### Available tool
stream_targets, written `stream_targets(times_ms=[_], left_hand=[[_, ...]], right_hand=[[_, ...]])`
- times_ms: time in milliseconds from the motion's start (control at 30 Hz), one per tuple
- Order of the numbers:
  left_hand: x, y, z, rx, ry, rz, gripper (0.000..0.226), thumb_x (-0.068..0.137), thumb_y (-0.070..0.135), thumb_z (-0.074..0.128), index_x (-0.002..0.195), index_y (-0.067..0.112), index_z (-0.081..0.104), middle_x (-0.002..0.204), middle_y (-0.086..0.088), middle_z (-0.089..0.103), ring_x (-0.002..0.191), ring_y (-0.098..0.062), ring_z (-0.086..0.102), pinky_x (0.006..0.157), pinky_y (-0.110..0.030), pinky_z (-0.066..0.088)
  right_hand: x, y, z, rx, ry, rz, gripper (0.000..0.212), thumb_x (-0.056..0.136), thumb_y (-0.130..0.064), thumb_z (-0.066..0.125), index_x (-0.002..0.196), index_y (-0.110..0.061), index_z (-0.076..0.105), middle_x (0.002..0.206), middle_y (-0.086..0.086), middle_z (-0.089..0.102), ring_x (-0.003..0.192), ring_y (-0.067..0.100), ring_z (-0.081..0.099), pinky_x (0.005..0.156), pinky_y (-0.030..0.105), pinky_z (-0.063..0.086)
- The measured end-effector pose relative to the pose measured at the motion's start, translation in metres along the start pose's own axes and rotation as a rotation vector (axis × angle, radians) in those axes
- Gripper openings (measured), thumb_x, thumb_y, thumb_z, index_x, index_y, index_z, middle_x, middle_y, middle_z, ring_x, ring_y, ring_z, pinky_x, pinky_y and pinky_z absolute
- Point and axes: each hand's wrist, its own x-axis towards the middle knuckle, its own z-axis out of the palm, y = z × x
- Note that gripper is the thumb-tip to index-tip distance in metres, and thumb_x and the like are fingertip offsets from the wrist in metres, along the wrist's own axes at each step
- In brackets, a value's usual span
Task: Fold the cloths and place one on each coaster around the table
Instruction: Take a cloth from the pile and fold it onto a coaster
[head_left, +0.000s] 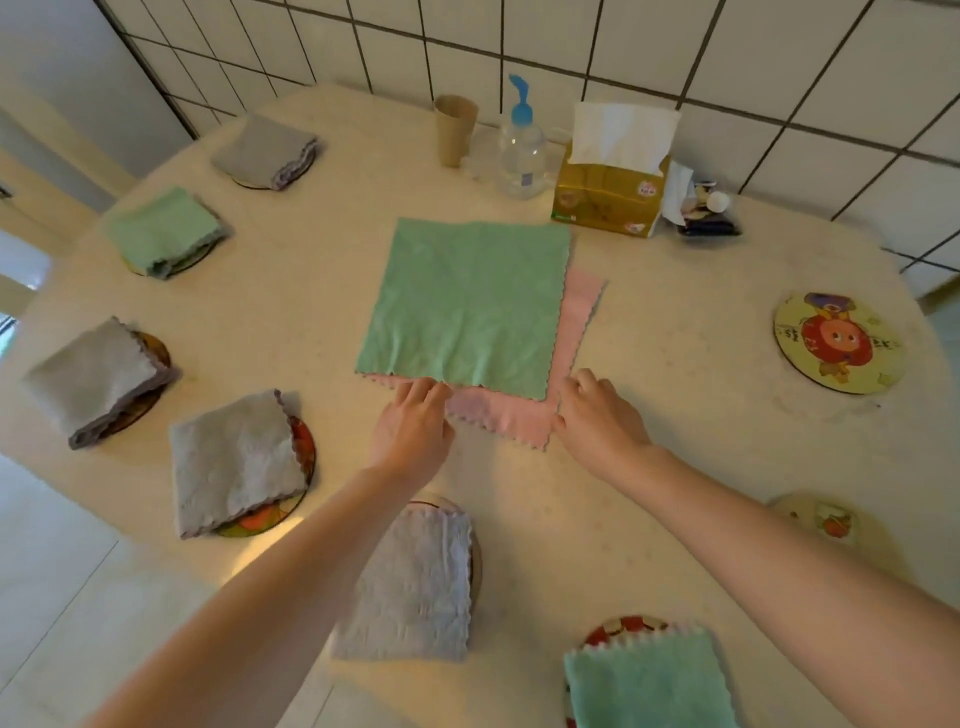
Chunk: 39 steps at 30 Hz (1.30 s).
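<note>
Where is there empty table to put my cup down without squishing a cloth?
Bare table lies between the pink cloth and the pig coaster, and between the green cloth and the left-side cloths. It is crowded by the wall: paper cup, pump bottle, tissue box.

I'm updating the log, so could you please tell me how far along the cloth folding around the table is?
Done: six folded cloths sit on coasters, from the far grey one round to the near green one. In hand: the left hand and right hand are at the near edge of the flat green cloth lying on the pink cloth. Left: folding both for the two bare coasters.
</note>
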Motion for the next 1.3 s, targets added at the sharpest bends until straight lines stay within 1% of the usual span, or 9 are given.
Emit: stream_targets(times_ms=[233,400,567,700,800,933,1067,1200,1300], left_hand=[[0.062,-0.044,0.012,0.171,-0.100,0.158,0.047,0.078,0.040,0.036,0.111,0.015,0.059,0.110,-0.006,0.058,0.099,-0.033,0.054,0.075,-0.043,0.052],[0.071,-0.054,0.009,0.270,-0.041,0.274,0.044,0.080,0.045,0.037,0.106,0.018,0.060,0.101,-0.001,0.058,0.091,-0.030,0.056,0.067,-0.038,0.051],[0.080,-0.049,0.005,0.247,-0.065,0.225,0.045,0.076,0.056,0.045,0.101,0.021,0.056,0.099,0.000,0.056,0.090,-0.029,0.054,0.066,-0.039,0.049],[0.090,-0.052,0.001,0.159,-0.050,0.154,0.034,0.077,0.036,0.062,0.104,0.015,0.058,0.099,-0.006,0.058,0.090,-0.032,0.057,0.065,-0.040,0.048],[0.098,-0.074,-0.007,0.053,0.017,0.042,0.029,0.077,0.014,0.062,0.106,0.012,0.064,0.104,-0.010,0.058,0.094,-0.035,0.056,0.070,-0.042,0.049],[0.109,-0.097,-0.031,-0.136,0.143,-0.131,0.041,0.078,0.001,0.061,0.118,0.010,0.067,0.118,-0.008,0.062,0.105,-0.032,0.050,0.084,-0.040,0.048],[0.118,-0.074,-0.066,-0.351,0.350,-0.109,0.045,0.081,-0.009,0.052,0.121,0.008,0.065,0.125,-0.009,0.061,0.114,-0.028,0.054,0.098,-0.029,0.040],[0.110,-0.031,-0.086,-0.427,0.464,-0.084,0.049,0.076,-0.014,0.049,0.116,0.008,0.067,0.118,-0.008,0.066,0.108,-0.022,0.059,0.089,-0.012,0.035],[0.084,0.000,-0.082,-0.369,0.494,0.006,0.049,0.072,-0.014,0.055,0.114,0.008,0.068,0.114,-0.010,0.066,0.107,-0.026,0.059,0.091,-0.017,0.037]], right_hand=[[0.061,-0.032,0.021,-0.190,0.064,-0.093,0.033,0.061,-0.019,0.080,0.086,-0.012,0.059,0.087,0.007,0.057,0.077,0.031,0.059,0.055,0.035,0.045],[0.072,-0.037,0.016,-0.317,0.147,-0.202,0.028,0.049,-0.007,0.079,0.068,-0.012,0.059,0.067,0.005,0.055,0.061,0.028,0.057,0.055,0.036,0.041],[0.090,-0.039,0.000,-0.242,0.194,-0.120,0.033,0.048,0.002,0.076,0.072,-0.010,0.057,0.078,0.010,0.055,0.067,0.031,0.056,0.054,0.035,0.036],[0.103,-0.035,-0.018,0.263,0.254,-0.070,0.018,0.076,0.002,0.058,0.091,-0.008,0.057,0.096,0.011,0.057,0.085,0.032,0.056,0.069,0.038,0.046],[0.104,-0.031,-0.041,0.673,0.319,0.044,0.016,0.082,0.000,0.054,0.095,-0.006,0.062,0.088,0.007,0.063,0.076,0.020,0.058,0.065,0.020,0.036],[0.100,-0.018,-0.065,0.803,0.386,0.156,0.012,0.080,-0.003,0.057,0.084,-0.014,0.063,0.068,-0.014,0.056,0.062,-0.004,0.052,0.055,0.010,0.034],[0.094,-0.004,-0.086,0.877,0.506,0.123,0.012,0.077,-0.003,0.057,0.082,-0.011,0.065,0.084,-0.003,0.067,0.072,0.004,0.056,0.066,0.011,0.040],[0.073,0.017,-0.092,0.934,0.627,0.103,0.012,0.076,-0.002,0.058,0.082,-0.011,0.065,0.088,-0.002,0.068,0.089,0.000,0.058,0.080,0.019,0.047],[0.038,0.047,-0.089,0.945,0.663,0.076,0.012,0.077,-0.002,0.057,0.082,-0.010,0.063,0.091,0.000,0.068,0.102,-0.002,0.058,0.087,0.024,0.049]])
